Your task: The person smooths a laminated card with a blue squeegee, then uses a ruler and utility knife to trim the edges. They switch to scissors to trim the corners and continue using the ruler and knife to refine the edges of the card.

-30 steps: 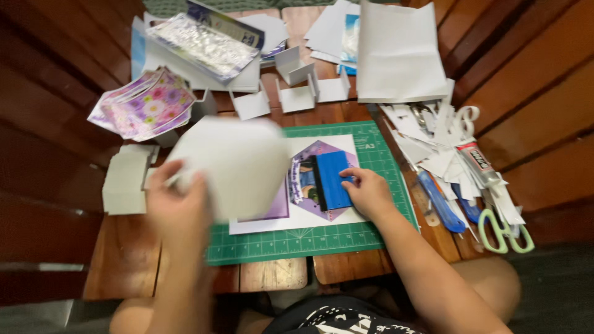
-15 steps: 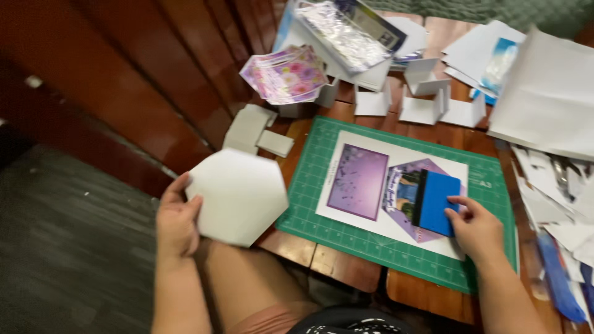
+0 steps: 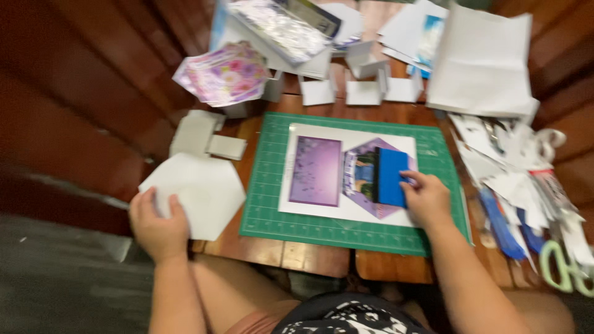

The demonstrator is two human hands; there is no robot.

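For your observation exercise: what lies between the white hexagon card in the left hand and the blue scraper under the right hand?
In the head view, between the white hexagon card and the blue scraper lie bare wood, the green cutting mat and a purple print.

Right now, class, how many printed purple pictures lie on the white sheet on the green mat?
2: a purple rectangle at left, and a purple hexagon at right, partly covered by the blue scraper.
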